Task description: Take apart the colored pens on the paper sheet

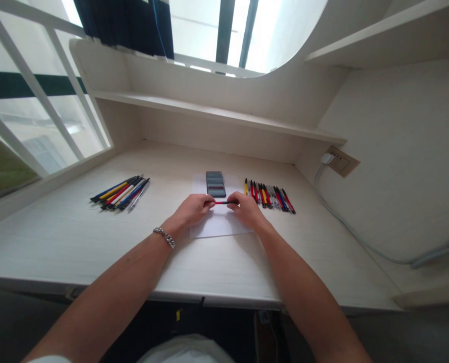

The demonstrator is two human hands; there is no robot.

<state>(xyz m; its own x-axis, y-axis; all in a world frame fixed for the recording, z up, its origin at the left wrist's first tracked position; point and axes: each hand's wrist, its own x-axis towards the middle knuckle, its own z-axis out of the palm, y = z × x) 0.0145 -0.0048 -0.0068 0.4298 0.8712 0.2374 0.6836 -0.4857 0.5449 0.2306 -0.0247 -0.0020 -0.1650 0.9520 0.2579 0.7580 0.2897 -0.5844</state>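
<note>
A red and black pen (220,202) lies level between my two hands, above a white sheet of paper (217,226). My left hand (195,209) pinches its red end, and my right hand (246,207) pinches the black end. Just beyond the pen is a dark phone-like device (215,184) with a lit screen, lying on the paper. To the right, close to my right hand, is a row of several pens (270,195) laid side by side in red, yellow, blue, grey and black. Farther left rests a loose pile of several pens (120,193).
The white desk (164,267) has a raised back with a long shelf (217,113). A wall socket (341,161) with a white plug and a grey cable (345,229) is at the right. White railings (31,85) stand on the left.
</note>
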